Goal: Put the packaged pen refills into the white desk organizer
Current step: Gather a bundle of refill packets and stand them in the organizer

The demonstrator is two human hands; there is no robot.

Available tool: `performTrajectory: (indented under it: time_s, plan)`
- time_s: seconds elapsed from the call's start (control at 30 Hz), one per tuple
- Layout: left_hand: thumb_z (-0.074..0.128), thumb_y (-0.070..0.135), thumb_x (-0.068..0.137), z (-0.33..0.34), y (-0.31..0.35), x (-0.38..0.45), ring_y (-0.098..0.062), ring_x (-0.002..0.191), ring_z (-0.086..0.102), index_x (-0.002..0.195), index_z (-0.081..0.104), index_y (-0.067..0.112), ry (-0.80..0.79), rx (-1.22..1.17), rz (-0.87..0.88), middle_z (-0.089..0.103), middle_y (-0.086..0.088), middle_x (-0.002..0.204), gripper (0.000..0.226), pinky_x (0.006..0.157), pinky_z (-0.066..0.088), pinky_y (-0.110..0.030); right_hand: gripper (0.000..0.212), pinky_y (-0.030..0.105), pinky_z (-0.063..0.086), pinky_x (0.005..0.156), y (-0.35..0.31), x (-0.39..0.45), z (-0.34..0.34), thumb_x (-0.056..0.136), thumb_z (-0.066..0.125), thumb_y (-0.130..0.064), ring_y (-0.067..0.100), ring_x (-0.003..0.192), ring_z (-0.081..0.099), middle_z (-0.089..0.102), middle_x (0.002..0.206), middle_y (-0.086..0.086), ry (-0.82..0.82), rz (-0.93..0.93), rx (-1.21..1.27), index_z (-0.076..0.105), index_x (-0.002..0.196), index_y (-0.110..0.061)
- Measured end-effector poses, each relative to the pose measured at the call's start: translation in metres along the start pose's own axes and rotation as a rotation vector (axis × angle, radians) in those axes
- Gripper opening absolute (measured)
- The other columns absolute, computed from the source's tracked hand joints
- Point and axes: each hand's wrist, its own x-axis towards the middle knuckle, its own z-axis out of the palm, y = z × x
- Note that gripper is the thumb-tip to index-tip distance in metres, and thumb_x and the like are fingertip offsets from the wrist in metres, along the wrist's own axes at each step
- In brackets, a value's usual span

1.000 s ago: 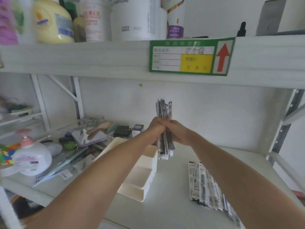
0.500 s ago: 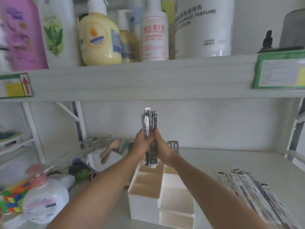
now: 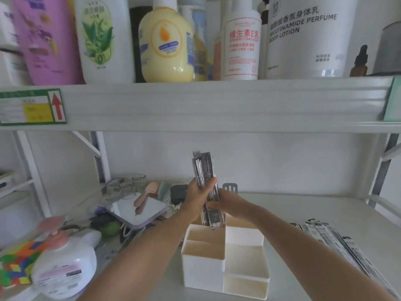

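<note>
refills (image 3: 205, 170): upright bundle, clamped between left hand (image 3: 196, 197) and right hand (image 3: 225, 204), lower ends just over organizer (image 3: 225, 259) rear compartment. spare refills (image 3: 338, 242): flat on shelf (image 3: 303, 209), right of organizer.

A white metal rack (image 3: 217, 105) is standing against a plain pale wall (image 3: 282, 166), its upper shelf carrying bottles (image 3: 167, 44) and a green label (image 3: 32, 106), soft even light falling on the lower shelf (image 3: 303, 209).

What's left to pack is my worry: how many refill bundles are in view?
2: held bundle, in left hand and right hand at the organizer; loose bundle, flat on the shelf at right.
</note>
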Motion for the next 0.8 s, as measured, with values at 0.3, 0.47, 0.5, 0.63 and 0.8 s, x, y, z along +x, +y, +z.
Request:
performTrajectory:
  time_s: [0.3, 0.47, 0.5, 0.63, 0.8]
  plan:
    - [0.067, 0.022, 0.081, -0.012, 0.005, 0.006, 0.007, 0.058, 0.063, 0.081, 0.058, 0.029, -0.053, 0.031, 0.054, 0.062, 0.008, 0.070, 0.011, 0.049, 0.047, -0.004, 0.024, 0.027, 0.048, 0.068, -0.009, -0.003, 0.009, 0.087, 0.052, -0.036, 0.016, 0.080, 0.064, 0.063, 0.081, -0.008, 0.096, 0.007, 0.001, 0.051, 0.107, -0.021]
    - [0.078, 0.037, 0.063, -0.016, -0.014, -0.008, 0.005, 0.073, 0.068, 0.086, 0.059, 0.041, -0.239, 0.214, -0.044, 0.069, 0.016, 0.082, 0.030, 0.061, 0.052, -0.009, 0.038, 0.041, 0.049, 0.093, 0.005, -0.017, 0.025, 0.085, 0.055, -0.041, 0.025, 0.099, 0.062, 0.068, 0.103, 0.006, 0.046, 0.024, -0.142, 0.059, 0.111, -0.014]
    - [0.079, 0.040, 0.060, -0.016, -0.013, -0.008, 0.003, 0.078, 0.067, 0.088, 0.059, 0.041, -0.261, 0.271, -0.053, 0.068, 0.017, 0.086, 0.035, 0.067, 0.052, -0.013, 0.039, 0.041, 0.048, 0.094, 0.006, -0.018, 0.023, 0.084, 0.055, -0.043, 0.024, 0.101, 0.061, 0.068, 0.106, 0.007, 0.047, 0.007, -0.183, 0.060, 0.112, -0.015]
    - [0.079, 0.030, 0.065, -0.022, -0.004, -0.003, -0.004, 0.085, 0.064, 0.093, 0.061, 0.036, -0.303, 0.412, -0.099, 0.067, 0.015, 0.088, 0.033, 0.090, 0.051, -0.030, 0.036, 0.041, 0.048, 0.095, 0.004, -0.021, 0.014, 0.083, 0.059, -0.036, 0.027, 0.103, 0.062, 0.068, 0.108, 0.011, -0.040, 0.040, -0.100, 0.063, 0.110, -0.013]
    - [0.079, 0.013, 0.069, -0.033, -0.009, -0.015, -0.014, 0.090, 0.066, 0.117, 0.060, 0.014, -0.325, 0.352, -0.161, 0.068, 0.006, 0.094, 0.051, 0.093, 0.052, -0.034, 0.040, 0.039, 0.044, 0.102, -0.001, -0.024, 0.010, 0.080, 0.068, -0.028, 0.022, 0.111, 0.060, 0.068, 0.118, 0.006, -0.066, 0.019, 0.080, 0.064, 0.118, -0.017]
